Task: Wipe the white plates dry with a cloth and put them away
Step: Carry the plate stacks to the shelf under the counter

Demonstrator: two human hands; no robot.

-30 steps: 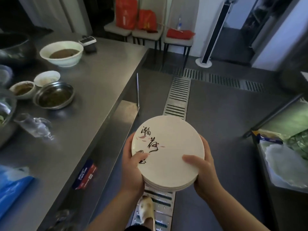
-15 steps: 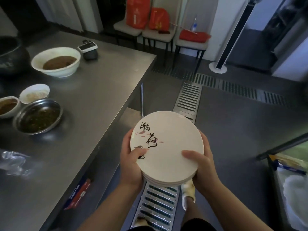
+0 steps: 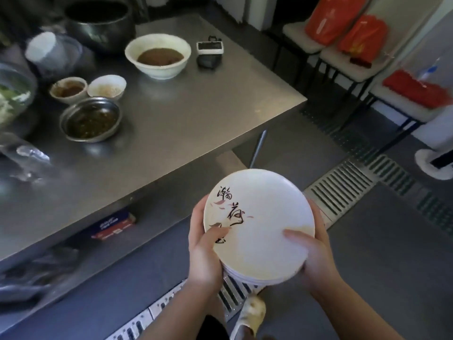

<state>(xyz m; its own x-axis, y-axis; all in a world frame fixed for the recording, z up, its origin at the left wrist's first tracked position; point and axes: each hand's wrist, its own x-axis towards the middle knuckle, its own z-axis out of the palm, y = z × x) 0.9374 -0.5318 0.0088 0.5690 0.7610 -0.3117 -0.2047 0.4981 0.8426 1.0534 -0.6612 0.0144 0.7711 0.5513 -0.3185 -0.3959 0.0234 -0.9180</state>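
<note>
Nearest, at 6 o'clock: a foot in a pale slipper (image 3: 252,312) on a slatted metal floor drain grate (image 3: 343,190).

Just above, at frame centre-low: a stack of round white plates with black brush-script characters (image 3: 264,217) on the top face, held in the air over the drain, tilted slightly. Gripped from both sides. Left hand (image 3: 203,251) at the stack's 8 o'clock edge, fingers curled underneath, thumb pressed onto the top plate beside the writing. Right hand (image 3: 316,253) at the 4 o'clock edge, fingers wrapped under the stack, thumb lying flat on the top plate's face.

At 9 to 11 o'clock: a brushed stainless steel table (image 3: 171,123), its corner near the plates but apart from them. On it, going farther: a shallow steel bowl of dark sauce (image 3: 90,120), two small white dishes of brown condiments (image 3: 88,88), a large white bowl of brown paste (image 3: 158,55), a small black-and-white digital timer (image 3: 210,51), a dark metal pot (image 3: 98,19).

At 1 o'clock, farthest: pale chairs carrying red plastic bags (image 3: 353,28).
</note>
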